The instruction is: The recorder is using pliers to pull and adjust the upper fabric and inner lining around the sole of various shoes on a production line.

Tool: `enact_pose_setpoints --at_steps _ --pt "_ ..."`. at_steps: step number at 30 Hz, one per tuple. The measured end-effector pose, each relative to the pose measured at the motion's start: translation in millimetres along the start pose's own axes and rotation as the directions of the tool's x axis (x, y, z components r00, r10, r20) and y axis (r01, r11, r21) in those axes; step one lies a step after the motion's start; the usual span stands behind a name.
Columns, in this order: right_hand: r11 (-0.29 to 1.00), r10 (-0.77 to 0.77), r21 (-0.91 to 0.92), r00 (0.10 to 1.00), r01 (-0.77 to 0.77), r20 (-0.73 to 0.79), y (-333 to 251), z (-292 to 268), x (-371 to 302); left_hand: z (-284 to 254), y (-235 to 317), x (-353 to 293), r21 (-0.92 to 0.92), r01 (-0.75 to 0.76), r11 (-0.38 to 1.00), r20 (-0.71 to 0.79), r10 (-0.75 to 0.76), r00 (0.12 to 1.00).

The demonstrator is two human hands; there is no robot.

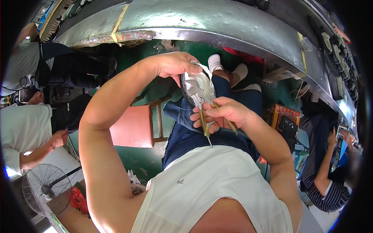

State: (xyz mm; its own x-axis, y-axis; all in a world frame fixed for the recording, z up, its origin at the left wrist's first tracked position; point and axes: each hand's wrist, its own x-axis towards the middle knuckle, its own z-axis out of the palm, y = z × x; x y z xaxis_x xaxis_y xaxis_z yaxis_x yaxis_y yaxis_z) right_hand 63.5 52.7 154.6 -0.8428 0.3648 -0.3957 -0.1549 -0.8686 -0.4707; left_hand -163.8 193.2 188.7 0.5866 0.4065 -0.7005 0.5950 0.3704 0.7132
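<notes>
My left hand [175, 64] grips the far end of a shoe [208, 82] with white material inside and a dark, stitched-looking edge. It is held above my lap, with the thumb over the rim. My right hand [229, 112] is closed around pincers [202, 117] with yellowish-brown handles; its fingers lie between and around the two handles. The metal jaws rest at or just over the shoe's near part; I cannot tell whether they pinch anything. A thin metal spike sticks out at the lower end of one handle, toward my white top.
Ahead of me runs a long metal bench [167, 21]. A stool with a pink seat [133, 126] stands at left, near a wire fan [46, 189]. Dark shoes [338, 58] line the right side. People work at left [27, 128] and right [326, 190]. A red crate [285, 115] sits right.
</notes>
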Motion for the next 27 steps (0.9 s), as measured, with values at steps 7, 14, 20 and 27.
enact_pose_setpoints --at_steps 7,14,20,27 --pt "0.855 -0.178 -0.516 0.964 0.051 -0.199 13 -1 22 0 -12 11 0.023 -0.042 0.999 -0.026 0.043 0.999" --pt "-0.023 -0.565 -0.978 0.81 -0.207 -0.158 7 29 24 3 -13 15 0.049 0.012 0.999 -0.101 -0.007 0.995" --pt "0.513 -0.118 -0.844 0.961 -0.158 -0.252 -12 7 -4 1 -15 0 -0.018 -0.006 1.0 -0.056 0.005 0.998" --pt "0.989 0.057 -0.14 0.998 -0.053 0.019 -6 -12 -9 -2 -10 -4 -0.139 -0.007 0.99 0.14 0.027 0.99"
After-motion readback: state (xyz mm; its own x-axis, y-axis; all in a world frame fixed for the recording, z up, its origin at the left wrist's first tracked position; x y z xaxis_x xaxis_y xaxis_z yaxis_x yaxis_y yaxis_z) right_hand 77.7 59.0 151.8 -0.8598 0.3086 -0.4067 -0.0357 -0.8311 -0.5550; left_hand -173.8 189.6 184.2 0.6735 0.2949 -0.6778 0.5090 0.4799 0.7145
